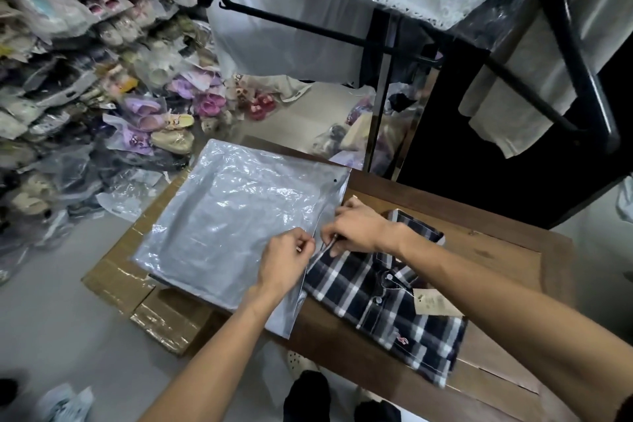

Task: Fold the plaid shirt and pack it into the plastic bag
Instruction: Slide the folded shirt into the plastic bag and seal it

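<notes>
A folded navy-and-white plaid shirt point(383, 298) lies on the brown table point(496, 250), collar up, with a beige paper tag on its front. To its left a clear plastic bag point(226, 216) lies flat, partly over cardboard boxes. My left hand point(286, 259) pinches the bag's right edge near its opening. My right hand point(356, 226) pinches the same edge just beside it, resting over the shirt's upper left corner. Both hands meet at the seam between bag and shirt.
Flattened cardboard boxes point(137, 288) sit under the bag, past the table's left end. Bagged shoes point(85, 79) are piled along the left. A black garment rack point(513, 79) with hanging white clothes stands behind the table. My feet show below.
</notes>
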Demonstrator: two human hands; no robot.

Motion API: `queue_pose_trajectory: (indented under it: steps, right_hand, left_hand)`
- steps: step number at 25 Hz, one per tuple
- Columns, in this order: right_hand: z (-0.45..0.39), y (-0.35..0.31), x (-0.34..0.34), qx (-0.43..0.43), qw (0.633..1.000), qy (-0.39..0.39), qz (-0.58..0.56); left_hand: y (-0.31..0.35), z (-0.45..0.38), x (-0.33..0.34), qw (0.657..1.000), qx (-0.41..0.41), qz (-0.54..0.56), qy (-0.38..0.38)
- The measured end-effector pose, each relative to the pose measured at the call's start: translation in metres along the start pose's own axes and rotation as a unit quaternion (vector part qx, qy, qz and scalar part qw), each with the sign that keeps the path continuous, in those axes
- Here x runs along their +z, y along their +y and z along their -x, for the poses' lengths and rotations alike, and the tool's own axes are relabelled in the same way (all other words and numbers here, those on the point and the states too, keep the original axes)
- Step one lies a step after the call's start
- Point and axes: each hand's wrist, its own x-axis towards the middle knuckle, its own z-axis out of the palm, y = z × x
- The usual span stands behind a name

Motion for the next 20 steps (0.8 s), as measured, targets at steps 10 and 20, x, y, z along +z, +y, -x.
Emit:
queue_pose_trajectory:
  steps: [10, 20]
  right_hand:
    - [0.009, -0.005, 0.039, 0.151, 0.963, 0.211, -0.069]
    - [0.016, 0.062, 0.013, 0.250, 0.894, 0.023, -0.370]
  left_hand:
    - [0.008, -0.003, -0.003, 0.998, 0.022, -0.048, 0.023]
    - [0.011, -0.010, 0.014, 0.995, 0.040, -0.085, -0.023]
